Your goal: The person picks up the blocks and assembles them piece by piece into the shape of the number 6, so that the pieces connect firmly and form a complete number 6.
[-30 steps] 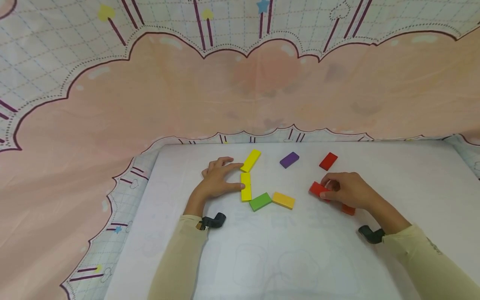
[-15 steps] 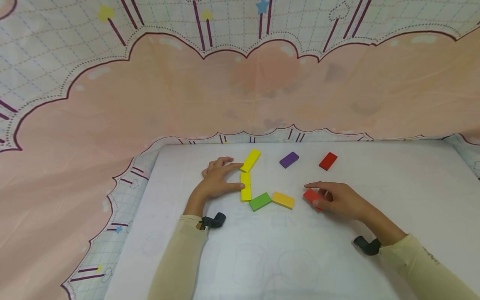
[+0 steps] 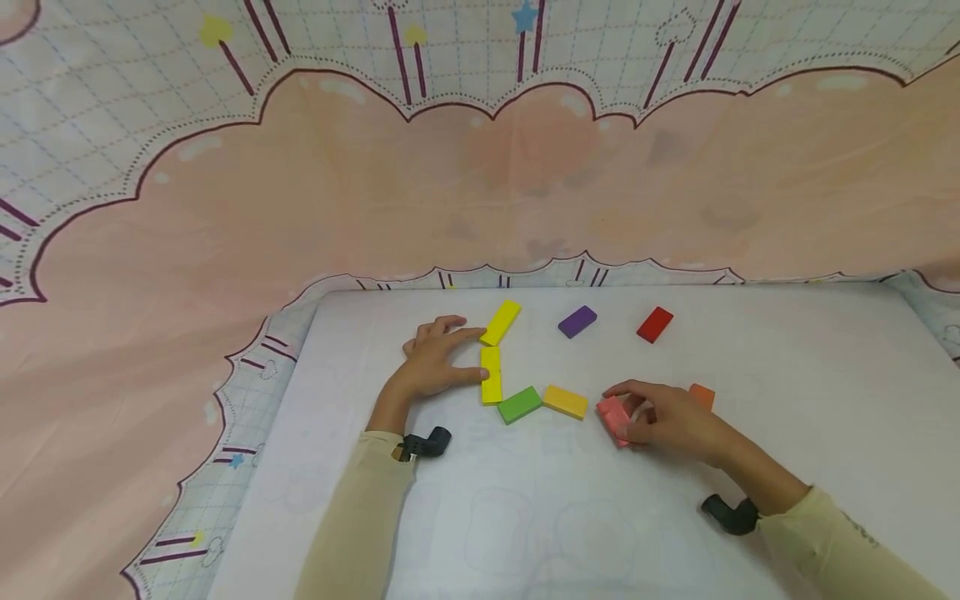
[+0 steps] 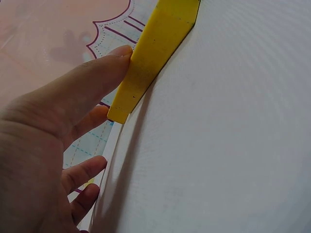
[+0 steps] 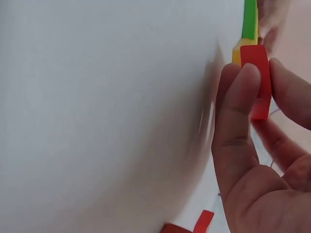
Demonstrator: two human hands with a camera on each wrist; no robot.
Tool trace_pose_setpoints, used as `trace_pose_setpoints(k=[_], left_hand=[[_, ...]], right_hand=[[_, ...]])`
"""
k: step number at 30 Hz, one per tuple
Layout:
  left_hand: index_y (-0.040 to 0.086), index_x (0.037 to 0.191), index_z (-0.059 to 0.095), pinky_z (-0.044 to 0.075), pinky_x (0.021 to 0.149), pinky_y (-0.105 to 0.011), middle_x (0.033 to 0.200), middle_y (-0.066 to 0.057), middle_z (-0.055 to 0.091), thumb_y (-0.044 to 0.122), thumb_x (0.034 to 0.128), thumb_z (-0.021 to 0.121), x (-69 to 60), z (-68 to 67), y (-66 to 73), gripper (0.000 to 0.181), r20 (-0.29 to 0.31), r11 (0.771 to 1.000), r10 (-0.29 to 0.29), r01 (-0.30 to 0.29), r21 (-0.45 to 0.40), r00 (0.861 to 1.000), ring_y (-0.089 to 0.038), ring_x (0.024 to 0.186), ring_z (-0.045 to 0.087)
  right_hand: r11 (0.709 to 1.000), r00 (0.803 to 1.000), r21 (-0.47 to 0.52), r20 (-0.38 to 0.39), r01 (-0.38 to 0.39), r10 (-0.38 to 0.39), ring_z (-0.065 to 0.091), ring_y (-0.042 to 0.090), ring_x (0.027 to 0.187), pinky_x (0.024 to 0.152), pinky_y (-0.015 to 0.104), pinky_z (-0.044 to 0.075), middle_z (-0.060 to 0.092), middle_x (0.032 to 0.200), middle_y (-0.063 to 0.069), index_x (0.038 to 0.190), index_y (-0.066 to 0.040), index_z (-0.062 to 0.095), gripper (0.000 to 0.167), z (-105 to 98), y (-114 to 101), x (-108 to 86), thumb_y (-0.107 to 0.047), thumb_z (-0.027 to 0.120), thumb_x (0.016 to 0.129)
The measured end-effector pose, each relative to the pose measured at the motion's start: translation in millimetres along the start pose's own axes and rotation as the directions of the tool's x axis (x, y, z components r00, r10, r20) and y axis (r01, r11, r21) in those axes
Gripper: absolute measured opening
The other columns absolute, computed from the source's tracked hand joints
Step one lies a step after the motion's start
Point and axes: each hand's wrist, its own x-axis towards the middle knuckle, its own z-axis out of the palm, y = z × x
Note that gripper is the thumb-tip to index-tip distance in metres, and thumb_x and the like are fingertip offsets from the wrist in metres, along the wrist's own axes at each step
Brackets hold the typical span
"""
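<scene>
My left hand (image 3: 435,362) lies at the left of two yellow blocks. Its index fingertip touches the upper yellow block (image 3: 502,322), while the thumb rests against the lower yellow block (image 3: 491,390); in the left wrist view the thumb meets the edge of a yellow block (image 4: 150,53). My right hand (image 3: 678,421) pinches a red block (image 3: 611,415) between thumb and fingers, right of the row. From the lower yellow block the row runs on through a green block (image 3: 519,406) to an orange-yellow block (image 3: 566,402). The right wrist view shows the red block (image 5: 256,54) in the fingers.
A purple block (image 3: 577,322) and a darker red block (image 3: 655,325) lie toward the back of the white table (image 3: 570,517). Partly hidden behind my right hand is an orange-red block (image 3: 702,395). A patterned cloth (image 3: 420,192) hangs behind the table.
My right hand has moved left and toward me with the red block, turning it steeper and nearing the orange-yellow block. The orange-red block behind it shows again. My left hand stays put.
</scene>
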Motion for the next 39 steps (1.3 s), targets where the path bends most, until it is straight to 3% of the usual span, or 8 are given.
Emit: trace_pose_setpoints(k=[13,27,39], left_hand=[[0.035,0.148,0.054,0.022,0.104,-0.063,0.162,-0.002,0.035,0.056,0.0826,0.077,-2.2,-0.8,2.4,0.072,-0.001,1.000,-0.005,0.005,-0.013,1.000,-0.037,0.143,0.027],[0.037,0.147,0.054,0.024,0.102,-0.062,0.162,-0.002,0.035,0.057,0.0826,0.076,-1.6,-1.1,2.9,0.071,-0.003,1.000,-0.007,0.007,0.002,1.000,-0.036,0.142,0.029],[0.036,0.148,0.054,0.023,0.102,-0.063,0.163,-0.003,0.034,0.057,0.0824,0.076,-1.4,-0.1,2.3,0.072,-0.001,1.000,-0.007,0.007,0.000,1.000,-0.037,0.142,0.028]], right_hand=[[0.996,0.995,0.050,-0.056,-0.080,0.083,0.061,0.019,0.088,0.071,0.030,0.055,0.068,0.106,0.003,0.135,-0.023,0.062,0.055,19,-5,-1.8,-0.027,0.083,0.085],[0.989,0.984,0.003,-0.098,-0.146,0.146,0.059,0.019,0.087,0.069,0.030,0.053,0.069,0.100,0.002,0.133,-0.021,0.065,0.056,26,-13,-2.2,-0.031,0.086,0.082],[0.982,0.975,0.036,-0.113,-0.186,0.189,0.064,0.017,0.061,0.062,0.030,0.052,0.067,0.086,0.002,0.129,-0.018,0.067,0.056,32,-20,-2.8,-0.030,0.088,0.079]])
